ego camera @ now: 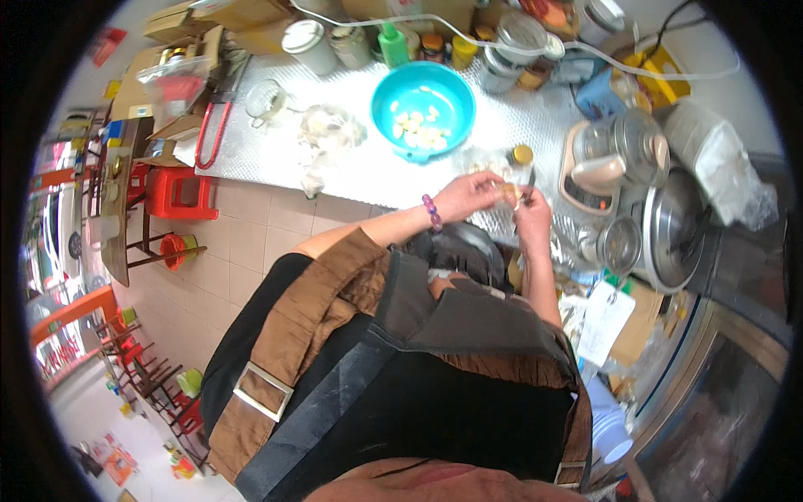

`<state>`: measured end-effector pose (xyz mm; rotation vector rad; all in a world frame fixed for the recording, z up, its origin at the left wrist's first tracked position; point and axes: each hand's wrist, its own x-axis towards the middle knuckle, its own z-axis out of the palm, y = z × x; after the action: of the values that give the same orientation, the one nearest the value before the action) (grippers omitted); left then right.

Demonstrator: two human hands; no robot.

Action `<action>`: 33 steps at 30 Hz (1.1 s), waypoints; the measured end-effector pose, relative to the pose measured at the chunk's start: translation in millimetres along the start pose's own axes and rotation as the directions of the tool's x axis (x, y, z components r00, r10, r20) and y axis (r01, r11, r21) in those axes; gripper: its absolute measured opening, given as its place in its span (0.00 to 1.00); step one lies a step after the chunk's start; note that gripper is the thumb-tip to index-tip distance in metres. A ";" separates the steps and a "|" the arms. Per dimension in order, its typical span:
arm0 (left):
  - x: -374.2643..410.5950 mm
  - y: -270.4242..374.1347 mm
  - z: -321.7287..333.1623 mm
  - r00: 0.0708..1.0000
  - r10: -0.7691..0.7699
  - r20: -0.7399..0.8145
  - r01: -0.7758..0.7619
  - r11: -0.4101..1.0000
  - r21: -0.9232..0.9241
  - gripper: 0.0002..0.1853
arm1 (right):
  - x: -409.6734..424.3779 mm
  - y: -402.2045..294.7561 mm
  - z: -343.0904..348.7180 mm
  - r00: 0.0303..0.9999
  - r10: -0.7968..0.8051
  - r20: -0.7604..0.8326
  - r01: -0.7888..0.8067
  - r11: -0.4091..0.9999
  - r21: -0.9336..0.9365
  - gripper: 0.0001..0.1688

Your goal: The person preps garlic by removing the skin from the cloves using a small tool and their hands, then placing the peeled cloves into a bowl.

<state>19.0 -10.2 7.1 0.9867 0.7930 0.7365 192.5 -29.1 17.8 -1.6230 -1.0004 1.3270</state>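
Note:
At the near edge of a table with a silvery textured cover (pixel 276 169), my left hand (pixel 467 196), with a beaded bracelet at its wrist, holds a small pale-brown piece of food (pixel 511 193) by its left side. My right hand (pixel 533 213) meets it from the right, fingers closed around what looks like a small knife (pixel 532 178), whose dark blade or handle points up. Beyond my hands lie a clear plastic bag (pixel 480 164) and a jar with a gold lid (pixel 522 154). A turquoise basin (pixel 382 135) farther back contains several pale yellow peeled pieces, possibly garlic cloves.
A knotted plastic bag (pixel 326 135), a glass jug (pixel 265 100) and a red-handled tool (pixel 213 135) lie left. Jars and a green bottle (pixel 393 45) line the back. On the right stand a glass-jug appliance (pixel 618 150) and a metal lid (pixel 677 232). A red stool (pixel 182 194) is beside the table.

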 end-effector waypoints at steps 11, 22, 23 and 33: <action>8.7 -11.9 -27.9 0.997 -0.008 0.075 -0.002 0.992 0.124 0.17 | 18.5 -14.7 25.8 0.954 -0.208 0.217 0.290 0.826 -0.483 0.16; 3.9 6.8 -16.6 0.995 0.020 -0.094 0.000 0.978 0.209 0.11 | 1.6 -38.4 32.1 0.924 -0.300 0.237 0.378 0.810 -0.449 0.13; 2.6 9.6 -16.0 0.996 0.001 -0.092 0.020 0.973 0.231 0.10 | 2.6 -37.1 31.2 0.920 -0.303 0.247 0.386 0.802 -0.456 0.13; 0.5 30.5 -19.2 0.995 0.079 0.063 -0.101 0.795 0.598 0.12 | -0.4 -34.5 32.9 0.896 -0.342 0.281 0.433 0.810 -0.395 0.13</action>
<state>-2.2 9.6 28.4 1.6205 0.9812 0.5470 156.9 -13.5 45.4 -1.5023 -1.7675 1.0282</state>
